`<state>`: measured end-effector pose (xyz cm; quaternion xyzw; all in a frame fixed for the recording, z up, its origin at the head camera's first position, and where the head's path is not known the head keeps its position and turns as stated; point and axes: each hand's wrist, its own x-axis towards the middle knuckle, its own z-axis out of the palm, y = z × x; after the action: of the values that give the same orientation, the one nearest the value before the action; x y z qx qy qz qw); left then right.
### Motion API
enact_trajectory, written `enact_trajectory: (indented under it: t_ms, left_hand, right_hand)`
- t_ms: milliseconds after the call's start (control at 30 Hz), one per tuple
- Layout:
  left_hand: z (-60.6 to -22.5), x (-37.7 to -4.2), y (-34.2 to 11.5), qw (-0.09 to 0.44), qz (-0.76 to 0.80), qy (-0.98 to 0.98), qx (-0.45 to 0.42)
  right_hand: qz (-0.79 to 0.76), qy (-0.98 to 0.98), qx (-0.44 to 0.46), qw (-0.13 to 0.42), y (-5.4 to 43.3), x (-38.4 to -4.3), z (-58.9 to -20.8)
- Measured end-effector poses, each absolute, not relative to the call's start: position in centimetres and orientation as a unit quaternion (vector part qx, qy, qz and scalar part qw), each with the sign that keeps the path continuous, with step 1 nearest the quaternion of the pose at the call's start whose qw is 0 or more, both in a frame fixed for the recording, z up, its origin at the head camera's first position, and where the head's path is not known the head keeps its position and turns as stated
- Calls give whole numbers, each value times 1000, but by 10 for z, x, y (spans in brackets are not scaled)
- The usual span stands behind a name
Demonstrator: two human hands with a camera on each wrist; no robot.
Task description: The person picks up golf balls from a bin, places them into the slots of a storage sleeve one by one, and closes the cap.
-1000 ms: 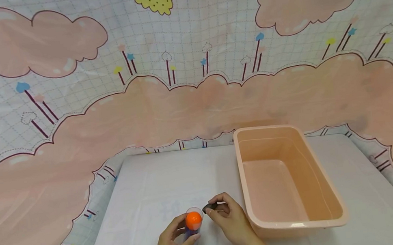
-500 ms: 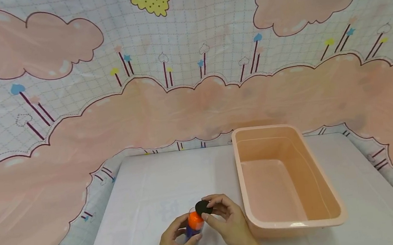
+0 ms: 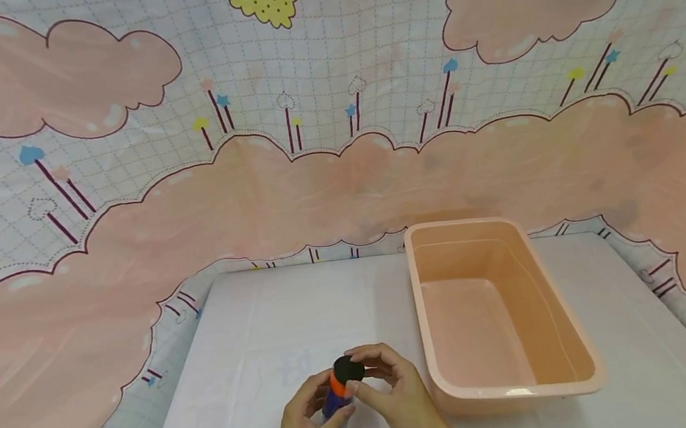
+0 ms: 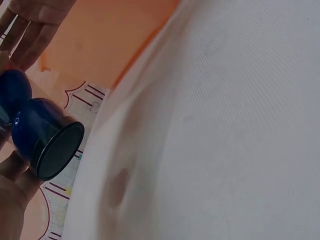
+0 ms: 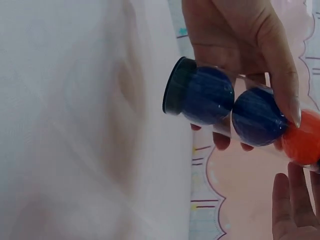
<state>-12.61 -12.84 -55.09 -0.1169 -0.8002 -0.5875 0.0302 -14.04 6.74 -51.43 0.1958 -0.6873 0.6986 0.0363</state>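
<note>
My left hand [image 3: 302,419] grips a clear tube [image 3: 336,404] standing tilted above the table. Inside it, the right wrist view shows two dark blue balls [image 5: 258,117] in a row, then an orange ball [image 5: 302,137] at the open end. A black cap [image 5: 174,87] closes the tube's other end. Between thumb and fingers my right hand [image 3: 401,399] pinches a round black lid [image 3: 349,369], which lies over the tube's mouth by the orange ball. Whether the lid is seated on the rim I cannot tell. In the left wrist view part of the tube is cut off.
A peach plastic basin [image 3: 420,304] stands on the white table [image 3: 255,339], just right of my right hand. Behind and around the table hangs a patterned cloth [image 3: 315,196] with clouds.
My right hand has moved left with the black lid, turning it from edge-on to flat over the tube's mouth, so it now covers much of the orange ball. The left hand keeps its grip.
</note>
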Motion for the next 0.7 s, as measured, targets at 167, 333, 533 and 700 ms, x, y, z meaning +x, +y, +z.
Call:
enact_trajectory:
  t_ms: [167,333,533,700]
  left_hand:
    - [-549,-125,-128,32,-586,-801,-119]
    - [-550,-121,-129,46,-582,-804,-115]
    - [-550,-121,-128,73,-584,-798,-125]
    - [-547,-121,-126,71,-582,-802,-112]
  right_hand:
    - [679,-704,201,50,67,-138,-514]
    - [664,-720,195,53,66,-135,-514]
    - [664,-726,168,67,62,-133,-510]
    - [678,-718,145,59,61,-132,-506]
